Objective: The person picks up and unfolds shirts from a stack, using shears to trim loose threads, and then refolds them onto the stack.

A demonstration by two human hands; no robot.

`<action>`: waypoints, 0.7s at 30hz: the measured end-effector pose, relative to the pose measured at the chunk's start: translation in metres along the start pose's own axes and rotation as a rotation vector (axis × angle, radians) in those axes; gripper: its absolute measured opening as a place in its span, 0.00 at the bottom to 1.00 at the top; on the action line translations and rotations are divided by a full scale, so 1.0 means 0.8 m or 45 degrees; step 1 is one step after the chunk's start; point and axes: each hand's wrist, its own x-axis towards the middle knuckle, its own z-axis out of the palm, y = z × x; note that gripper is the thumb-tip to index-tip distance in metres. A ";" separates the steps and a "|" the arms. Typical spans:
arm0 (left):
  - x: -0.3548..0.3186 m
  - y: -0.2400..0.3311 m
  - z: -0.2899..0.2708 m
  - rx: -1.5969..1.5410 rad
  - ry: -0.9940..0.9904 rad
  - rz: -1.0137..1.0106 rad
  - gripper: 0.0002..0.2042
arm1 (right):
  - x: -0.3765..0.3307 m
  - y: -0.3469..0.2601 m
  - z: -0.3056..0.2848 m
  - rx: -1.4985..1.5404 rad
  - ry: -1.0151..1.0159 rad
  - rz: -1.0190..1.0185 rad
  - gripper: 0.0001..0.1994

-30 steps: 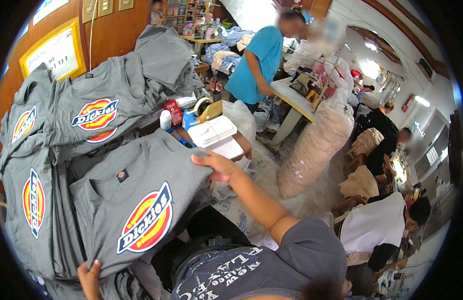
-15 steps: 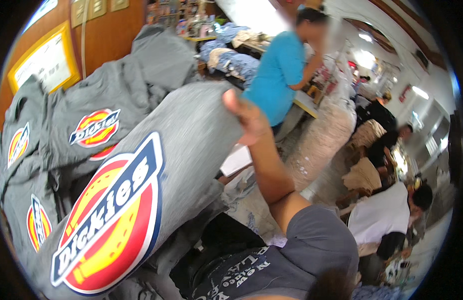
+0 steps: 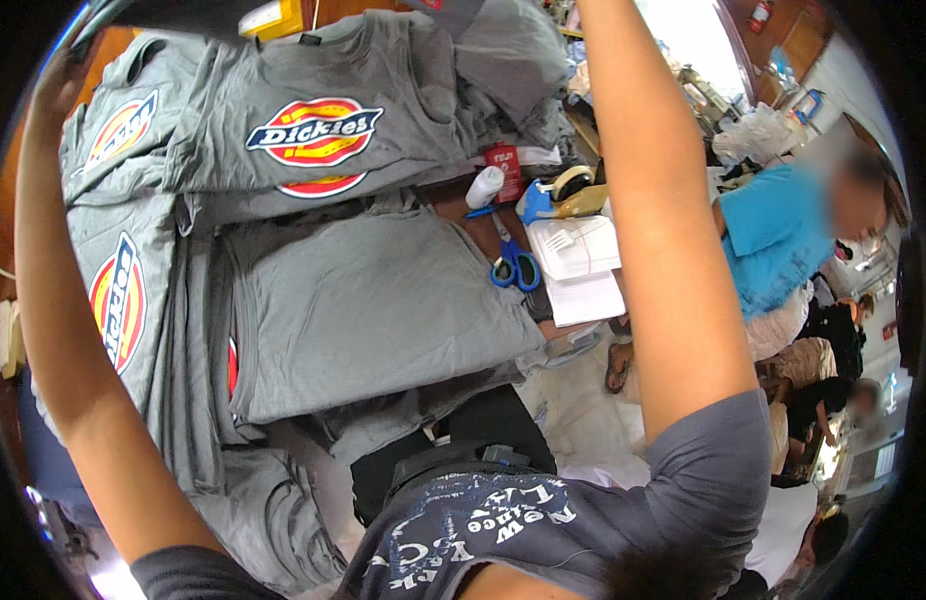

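Both my arms are raised and spread. At the upper left rim my left hand (image 3: pixel 59 84) is closed on the edge of a grey T-shirt (image 3: pixel 198 18), whose dark, shaded part crosses the top of the view; most of it is cut off. My right forearm (image 3: pixel 655 170) runs up past the top edge, so the right hand is out of view. Below them, a folded grey T-shirt (image 3: pixel 373 310) lies plain side up on a pile. Behind it lie more grey T-shirts (image 3: pixel 408 75) with a red, yellow and navy printed emblem (image 3: pixel 316 131).
Right of the pile are blue-handled scissors (image 3: pixel 515 268), a tape dispenser (image 3: pixel 563 197), a white spool (image 3: pixel 485 186), a red packet (image 3: pixel 504 165) and a paper pad (image 3: pixel 581 270). A person in a blue shirt (image 3: pixel 778 235) stands at the right; others sit beyond.
The printed T-shirt that filled the near view has been lifted to the top edge. Both arms have risen, the left one has come into view, and the view has turned toward the pile.
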 end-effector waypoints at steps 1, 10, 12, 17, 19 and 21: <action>-0.001 -0.029 0.033 -0.031 0.172 -0.103 0.20 | 0.005 0.005 -0.014 -0.051 0.038 0.039 0.17; -0.233 -0.194 0.041 1.355 0.289 0.263 0.16 | -0.221 0.193 -0.156 -1.363 0.125 0.158 0.22; -0.322 -0.221 0.075 1.082 0.086 0.129 0.13 | -0.296 0.222 -0.183 -1.399 -0.081 0.024 0.16; -0.516 -0.262 0.099 1.775 -0.017 -0.242 0.14 | -0.440 0.250 -0.138 -1.910 -0.093 0.157 0.04; -0.541 -0.261 0.132 2.003 0.048 -0.072 0.17 | -0.464 0.259 -0.152 -2.234 -0.246 -0.129 0.05; -0.548 -0.255 0.139 2.114 0.093 -0.028 0.18 | -0.464 0.260 -0.155 -2.463 -0.397 -0.261 0.06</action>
